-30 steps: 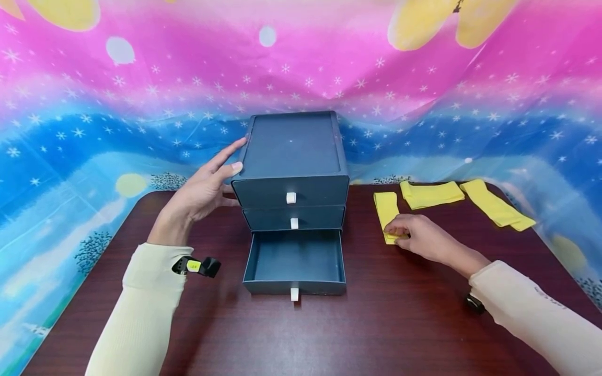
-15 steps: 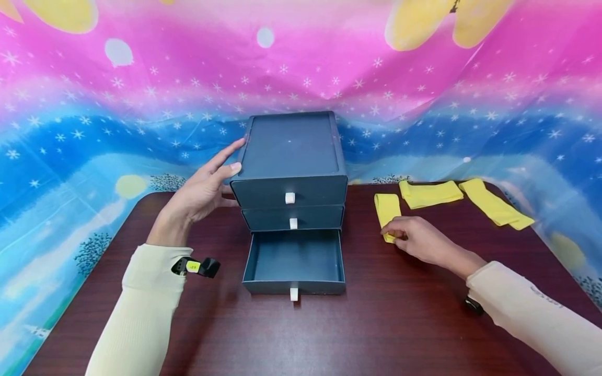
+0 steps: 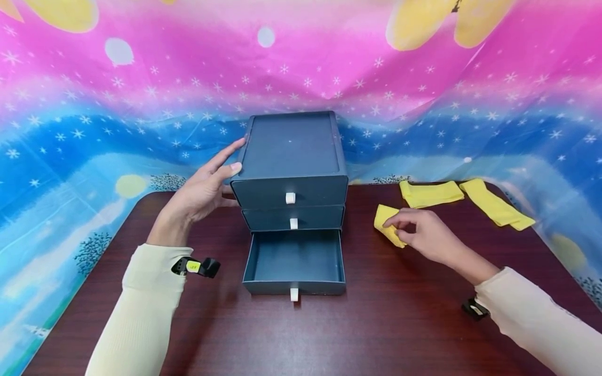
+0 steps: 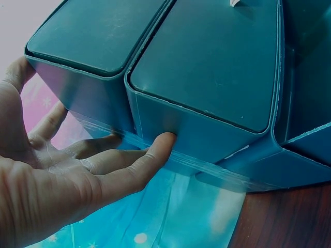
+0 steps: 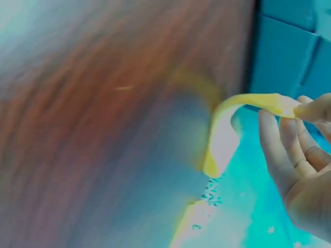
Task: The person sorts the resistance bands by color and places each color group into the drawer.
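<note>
A dark blue-grey drawer unit (image 3: 293,143) stands on the table with its bottom drawer (image 3: 296,258) pulled out; nothing lies in that drawer. My left hand (image 3: 199,190) rests on the unit's left side, fingers spread and fairly straight, as the left wrist view also shows. To the right of the unit, my right hand (image 3: 430,235) pinches a folded yellow cloth strip (image 3: 385,214) between thumb and fingers. In the right wrist view this yellow strip (image 5: 224,124) bends and hangs down from the fingertips, raised off the table.
Two more yellow cloth strips, one (image 3: 432,195) nearer the unit and another (image 3: 497,204) farther right, lie at the table's back right. The upper drawers with white pull tabs are closed. A patterned curtain (image 3: 305,68) hangs behind the dark wooden table (image 3: 376,334).
The yellow strip lay flat under my right fingers; now it is lifted and bent, and my right hand has risen slightly. My left hand has stayed on the drawer unit.
</note>
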Demonstrator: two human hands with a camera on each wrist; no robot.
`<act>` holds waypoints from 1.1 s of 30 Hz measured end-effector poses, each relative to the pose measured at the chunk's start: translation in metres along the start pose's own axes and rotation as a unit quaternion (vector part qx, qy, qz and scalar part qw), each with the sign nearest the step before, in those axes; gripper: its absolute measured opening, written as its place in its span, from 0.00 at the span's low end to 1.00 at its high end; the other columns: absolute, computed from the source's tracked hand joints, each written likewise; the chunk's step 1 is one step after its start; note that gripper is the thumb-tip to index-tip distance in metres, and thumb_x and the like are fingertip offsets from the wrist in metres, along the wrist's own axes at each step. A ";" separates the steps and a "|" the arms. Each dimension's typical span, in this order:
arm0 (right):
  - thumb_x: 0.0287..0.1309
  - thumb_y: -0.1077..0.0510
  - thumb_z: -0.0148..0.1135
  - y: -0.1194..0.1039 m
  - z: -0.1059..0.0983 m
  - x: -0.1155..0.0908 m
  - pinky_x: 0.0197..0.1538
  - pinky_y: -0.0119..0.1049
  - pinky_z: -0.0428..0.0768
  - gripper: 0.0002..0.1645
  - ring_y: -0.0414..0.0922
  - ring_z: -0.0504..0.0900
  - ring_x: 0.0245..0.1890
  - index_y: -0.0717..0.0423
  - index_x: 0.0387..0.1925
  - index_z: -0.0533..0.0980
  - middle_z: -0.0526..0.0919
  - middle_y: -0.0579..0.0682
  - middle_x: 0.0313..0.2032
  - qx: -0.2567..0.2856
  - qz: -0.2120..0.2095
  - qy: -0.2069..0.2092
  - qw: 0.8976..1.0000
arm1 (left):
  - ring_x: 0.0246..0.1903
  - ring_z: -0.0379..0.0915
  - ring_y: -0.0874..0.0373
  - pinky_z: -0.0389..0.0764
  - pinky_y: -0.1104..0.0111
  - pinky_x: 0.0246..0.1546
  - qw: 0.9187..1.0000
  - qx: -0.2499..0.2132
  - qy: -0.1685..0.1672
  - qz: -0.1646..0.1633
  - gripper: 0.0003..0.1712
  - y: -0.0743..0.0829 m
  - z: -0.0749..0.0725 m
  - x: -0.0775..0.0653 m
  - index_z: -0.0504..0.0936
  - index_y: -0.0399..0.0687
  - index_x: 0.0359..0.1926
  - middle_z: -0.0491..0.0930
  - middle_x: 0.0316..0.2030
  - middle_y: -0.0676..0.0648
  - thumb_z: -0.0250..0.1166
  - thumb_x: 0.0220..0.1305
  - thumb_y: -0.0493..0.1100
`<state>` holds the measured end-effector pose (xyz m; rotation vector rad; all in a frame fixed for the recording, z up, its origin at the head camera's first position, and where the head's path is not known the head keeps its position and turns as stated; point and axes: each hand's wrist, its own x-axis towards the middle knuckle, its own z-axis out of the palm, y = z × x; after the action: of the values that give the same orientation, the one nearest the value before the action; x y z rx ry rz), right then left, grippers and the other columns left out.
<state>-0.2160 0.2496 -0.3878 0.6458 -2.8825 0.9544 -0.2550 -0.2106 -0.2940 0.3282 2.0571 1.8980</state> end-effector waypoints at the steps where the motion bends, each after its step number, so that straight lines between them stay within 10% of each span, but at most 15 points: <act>1: 0.60 0.74 0.64 -0.002 -0.003 0.000 0.36 0.32 0.76 0.17 0.45 0.79 0.37 0.56 0.46 0.88 0.87 0.48 0.36 0.006 0.005 0.004 1.000 | 0.53 0.85 0.46 0.61 0.27 0.69 1.000 0.000 0.000 0.000 0.35 0.000 0.000 0.000 0.52 0.85 0.81 0.53 0.80 0.43 0.53 0.82 0.55; 17: 0.70 0.66 0.64 -0.037 -0.038 -0.009 0.39 0.37 0.89 0.17 0.40 0.86 0.37 0.62 0.58 0.82 0.87 0.56 0.49 0.183 0.082 -0.010 0.980 | 0.58 0.81 0.39 0.61 0.27 0.68 1.000 0.002 -0.001 0.001 0.35 -0.003 0.000 0.002 0.52 0.86 0.81 0.47 0.82 0.46 0.54 0.81 0.56; 26: 0.68 0.65 0.67 -0.068 -0.047 -0.012 0.39 0.39 0.90 0.16 0.44 0.88 0.38 0.58 0.56 0.84 0.87 0.39 0.45 0.221 0.050 0.007 0.974 | 0.63 0.75 0.31 0.62 0.27 0.68 1.000 0.006 0.001 0.000 0.35 -0.003 0.000 0.003 0.52 0.87 0.80 0.44 0.83 0.49 0.54 0.81 0.56; 33: 0.66 0.71 0.66 -0.094 -0.044 -0.011 0.38 0.37 0.90 0.17 0.45 0.88 0.38 0.53 0.51 0.87 0.88 0.44 0.47 0.321 -0.007 0.008 0.947 | 0.65 0.73 0.29 0.62 0.27 0.68 1.000 0.005 -0.002 0.003 0.35 -0.003 -0.001 0.002 0.52 0.86 0.81 0.43 0.83 0.48 0.53 0.82 0.56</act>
<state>-0.1729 0.2108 -0.3004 0.6681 -2.5110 1.9043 -0.2570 -0.2107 -0.2967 0.3419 2.0653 1.8904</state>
